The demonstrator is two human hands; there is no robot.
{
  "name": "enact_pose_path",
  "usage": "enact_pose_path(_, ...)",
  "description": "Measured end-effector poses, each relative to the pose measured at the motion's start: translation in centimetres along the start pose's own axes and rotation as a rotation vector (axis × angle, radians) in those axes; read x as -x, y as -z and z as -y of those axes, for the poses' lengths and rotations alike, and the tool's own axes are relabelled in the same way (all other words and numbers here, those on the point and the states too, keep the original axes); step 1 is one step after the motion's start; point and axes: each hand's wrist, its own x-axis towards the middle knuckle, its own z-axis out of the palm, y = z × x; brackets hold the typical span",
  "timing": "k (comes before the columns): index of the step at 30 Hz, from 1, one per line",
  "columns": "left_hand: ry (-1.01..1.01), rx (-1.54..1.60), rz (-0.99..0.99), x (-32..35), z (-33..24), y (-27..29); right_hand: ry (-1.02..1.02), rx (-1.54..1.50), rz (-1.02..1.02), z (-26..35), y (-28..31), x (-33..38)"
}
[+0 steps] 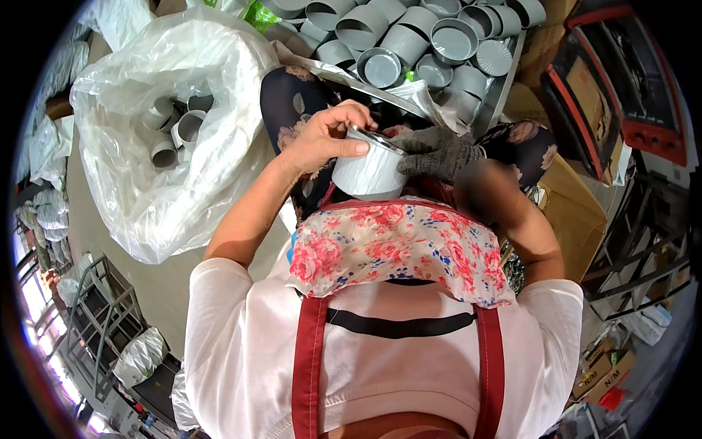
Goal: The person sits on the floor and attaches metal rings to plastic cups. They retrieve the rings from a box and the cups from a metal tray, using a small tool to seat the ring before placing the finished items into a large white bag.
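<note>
Here, the biggest thing is the clear plastic bag (168, 146), which slumps open on the floor at the person's left, with several grey short pipe fittings (175, 124) lying loose inside it. Ahead of the knees a metal tray (504, 88) carries a heap of grey round caps (417, 36), some mouth up, some tipped on their sides, crowding right to its far edge. To the right stands a brown cardboard box (570, 212). In the lap, above the flowered cloth (395, 245), sits the grey cylindrical fitting (369, 172), upright and between both hands. The bare left hand (325, 135) curls over its top rim, thumb pressed along the side wall. The right hand (439, 154), in a dark knit glove, pinches the opposite rim with closed fingers.
</note>
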Motion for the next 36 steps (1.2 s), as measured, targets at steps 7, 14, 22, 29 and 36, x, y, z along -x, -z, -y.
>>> enact_pose_path(7,-0.046,-0.084,-0.182,2.0,1.8,1.8,-0.106,0.020,-0.271,-0.2,-2.2,0.8)
enact_pose_path(14,-0.031,0.037,-0.091,1.7,2.3,1.9,0.104,0.267,-0.268,0.3,-3.0,1.0)
enact_pose_path(22,0.410,0.466,-0.090,3.5,-2.2,-1.1,-0.062,-0.080,-0.660,1.5,-4.1,0.8)
enact_pose_path(29,0.281,0.419,-0.233,2.4,-3.1,-3.6,0.327,0.486,-0.505,0.8,-3.0,-0.2)
enact_pose_path(36,0.262,0.295,-0.254,3.0,-4.3,-4.1,-0.046,-0.101,-0.442,2.0,-3.1,-1.5)
